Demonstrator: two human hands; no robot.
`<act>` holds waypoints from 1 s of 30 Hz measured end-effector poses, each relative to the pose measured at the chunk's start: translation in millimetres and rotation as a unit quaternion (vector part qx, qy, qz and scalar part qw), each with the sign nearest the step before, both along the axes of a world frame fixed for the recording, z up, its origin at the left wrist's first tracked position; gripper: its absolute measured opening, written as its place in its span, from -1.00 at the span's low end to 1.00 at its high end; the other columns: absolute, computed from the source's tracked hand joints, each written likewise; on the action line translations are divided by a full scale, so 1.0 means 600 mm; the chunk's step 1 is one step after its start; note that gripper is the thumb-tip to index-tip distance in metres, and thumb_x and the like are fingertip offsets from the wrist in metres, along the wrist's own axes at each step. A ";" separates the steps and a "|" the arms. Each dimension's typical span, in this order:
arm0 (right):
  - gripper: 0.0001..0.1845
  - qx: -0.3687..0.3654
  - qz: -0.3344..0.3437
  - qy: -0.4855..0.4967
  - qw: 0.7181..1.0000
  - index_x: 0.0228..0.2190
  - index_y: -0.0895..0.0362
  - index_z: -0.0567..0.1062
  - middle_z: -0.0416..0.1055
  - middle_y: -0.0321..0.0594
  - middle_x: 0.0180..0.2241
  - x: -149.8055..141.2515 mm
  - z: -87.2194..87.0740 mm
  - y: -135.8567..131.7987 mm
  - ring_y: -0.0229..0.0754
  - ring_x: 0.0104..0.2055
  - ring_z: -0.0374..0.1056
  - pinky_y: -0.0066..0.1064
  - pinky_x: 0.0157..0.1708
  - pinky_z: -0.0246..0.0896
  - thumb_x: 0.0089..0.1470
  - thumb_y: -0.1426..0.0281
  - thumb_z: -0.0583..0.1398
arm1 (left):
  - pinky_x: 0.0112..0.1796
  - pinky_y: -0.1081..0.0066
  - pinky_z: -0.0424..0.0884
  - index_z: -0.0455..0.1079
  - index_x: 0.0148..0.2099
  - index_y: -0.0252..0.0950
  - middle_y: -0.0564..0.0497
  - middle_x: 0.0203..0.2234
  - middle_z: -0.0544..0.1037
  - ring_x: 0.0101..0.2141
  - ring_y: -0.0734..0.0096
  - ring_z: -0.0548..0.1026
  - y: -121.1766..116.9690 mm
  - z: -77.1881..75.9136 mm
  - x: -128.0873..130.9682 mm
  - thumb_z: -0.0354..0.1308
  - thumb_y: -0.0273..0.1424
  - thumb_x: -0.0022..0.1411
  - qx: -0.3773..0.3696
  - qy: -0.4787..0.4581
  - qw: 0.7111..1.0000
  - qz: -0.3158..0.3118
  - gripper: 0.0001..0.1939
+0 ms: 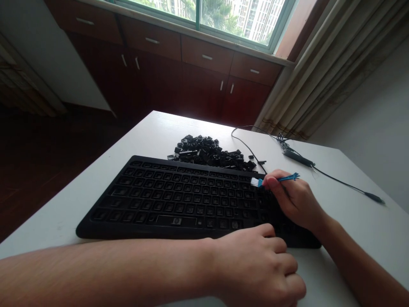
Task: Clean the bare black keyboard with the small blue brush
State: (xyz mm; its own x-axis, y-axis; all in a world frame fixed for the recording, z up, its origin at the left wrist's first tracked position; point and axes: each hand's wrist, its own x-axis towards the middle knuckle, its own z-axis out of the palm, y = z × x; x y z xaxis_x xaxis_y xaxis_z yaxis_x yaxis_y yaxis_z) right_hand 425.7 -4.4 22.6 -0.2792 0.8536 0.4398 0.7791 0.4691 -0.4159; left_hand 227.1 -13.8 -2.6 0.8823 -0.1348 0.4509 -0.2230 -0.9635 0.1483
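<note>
A black keyboard (172,204) with its keycaps off lies on the white table, its empty key sockets showing. Over its right part, my right hand (292,198) is closed around a small blue brush (260,182) in a pinch. The brush's white bristles point left, at the upper right key sockets. My left hand (262,266) rests by the keyboard's near edge, fingers curled in; its palm and whatever may be in it are hidden. Behind the keyboard is a heap of loose black keycaps (207,151).
The keyboard's cable (243,138) loops over the back of the white table (121,147). A black pen-like tool (298,157) with a thin cord lies at the right. Wooden cabinets (153,81) stand beyond under a window (236,19), with a curtain (319,64) at the right.
</note>
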 end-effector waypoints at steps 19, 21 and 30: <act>-0.86 0.126 -0.051 -0.054 0.989 -0.17 0.09 0.49 0.50 -0.17 -0.25 0.003 0.002 0.008 -0.16 -0.23 0.41 -0.30 -0.19 0.28 0.30 0.46 0.13 | -0.35 0.25 0.17 0.34 -0.32 -0.28 0.05 -0.45 0.42 -0.42 0.33 0.37 -0.003 0.002 -0.001 0.10 -0.27 0.40 0.001 -0.001 1.000 0.008 -0.75; -0.83 0.090 -0.070 0.012 0.993 -0.20 0.09 0.50 0.47 -0.20 -0.30 0.004 0.003 0.005 -0.21 -0.29 0.39 -0.34 -0.25 0.27 0.34 0.41 0.10 | -0.34 0.24 0.18 0.33 -0.32 -0.29 0.05 -0.44 0.42 -0.42 0.33 0.35 -0.003 0.001 0.000 0.10 -0.28 0.40 -0.004 -0.001 1.000 0.005 -0.76; -0.58 -0.083 -0.082 0.231 0.966 -0.46 0.11 0.45 0.20 -0.36 -0.62 0.001 0.000 -0.005 -0.33 -0.60 0.11 -0.41 -0.59 -0.01 0.37 0.18 0.06 | -0.35 0.23 0.19 0.33 -0.33 -0.30 0.07 -0.45 0.40 -0.44 0.34 0.32 -0.002 0.000 0.000 0.12 -0.28 0.38 -0.016 -0.010 1.000 0.000 -0.76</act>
State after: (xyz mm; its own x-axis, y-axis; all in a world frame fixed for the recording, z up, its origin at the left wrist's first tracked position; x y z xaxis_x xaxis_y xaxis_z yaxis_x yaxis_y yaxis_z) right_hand 426.3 -7.7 22.8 0.0585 0.9391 0.3386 0.5500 0.2528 -0.7960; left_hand 227.4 -15.0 -2.8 0.8734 -0.1209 0.4717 -0.2267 -0.9583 0.1742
